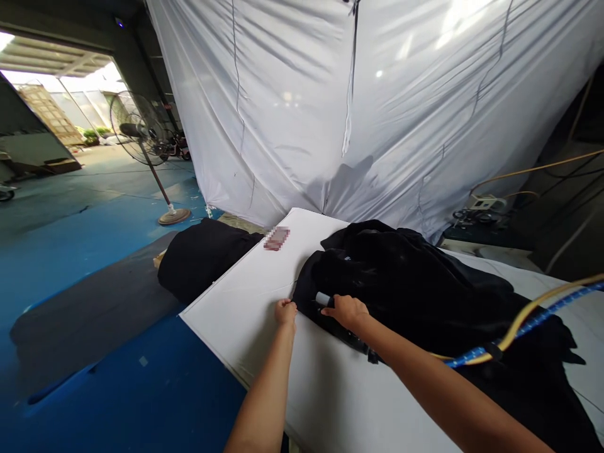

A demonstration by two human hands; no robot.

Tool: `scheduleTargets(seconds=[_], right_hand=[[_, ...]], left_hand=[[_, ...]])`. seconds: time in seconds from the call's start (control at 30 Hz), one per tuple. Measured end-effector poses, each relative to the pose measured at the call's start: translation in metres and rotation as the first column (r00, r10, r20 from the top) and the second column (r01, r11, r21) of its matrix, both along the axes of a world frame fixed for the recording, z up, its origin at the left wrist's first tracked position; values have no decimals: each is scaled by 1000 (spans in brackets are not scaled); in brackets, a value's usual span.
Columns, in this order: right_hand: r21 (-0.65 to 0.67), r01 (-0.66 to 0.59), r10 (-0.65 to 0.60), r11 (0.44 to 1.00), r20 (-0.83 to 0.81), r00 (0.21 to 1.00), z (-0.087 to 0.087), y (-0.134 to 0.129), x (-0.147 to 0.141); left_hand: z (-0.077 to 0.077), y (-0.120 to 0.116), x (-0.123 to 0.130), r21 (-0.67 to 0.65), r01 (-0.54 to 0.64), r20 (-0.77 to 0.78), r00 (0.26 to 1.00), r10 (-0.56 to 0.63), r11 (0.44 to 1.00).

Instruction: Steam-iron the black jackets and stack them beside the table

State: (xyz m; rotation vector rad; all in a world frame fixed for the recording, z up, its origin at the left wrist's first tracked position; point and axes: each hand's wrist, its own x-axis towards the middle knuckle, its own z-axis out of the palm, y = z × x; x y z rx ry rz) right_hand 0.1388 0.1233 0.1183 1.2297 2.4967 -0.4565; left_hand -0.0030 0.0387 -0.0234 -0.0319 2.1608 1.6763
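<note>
Black fabric (406, 277) lies bunched over the white table (236, 314). At the fabric's left edge, my left hand (285, 311) is closed with its fingers pinching the cloth. My right hand (348, 311) is wrapped round a dark handheld tool with a grey end (323, 299), which sits over the black fabric just right of my left hand. The underside of the tool is hidden, so its contact with the cloth cannot be made out.
A blurred reddish item (277, 238) lies on the table's far left part. Blue and yellow hoses (519, 327) cross at the right. Dark cloth (202, 258) is heaped beyond the left edge. A standing fan (141, 129) and white hanging sheets (292, 113) are behind.
</note>
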Motion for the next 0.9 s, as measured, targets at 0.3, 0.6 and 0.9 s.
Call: scheduleTargets(seconds=[0.3,0.6,0.9], right_hand=[[71,158,-162,985,54,985,-12,25,66],[37,318,-320,947,109,941,16,27,166],[-51,216,-215,975,24,976,-2,14,175]], left_hand=[[12,-3,-2,145,-124,167,981,99,982],[25,1,39,151,33,286,955,-75,988],[33,6,102,155,215,368,893,-258,964]])
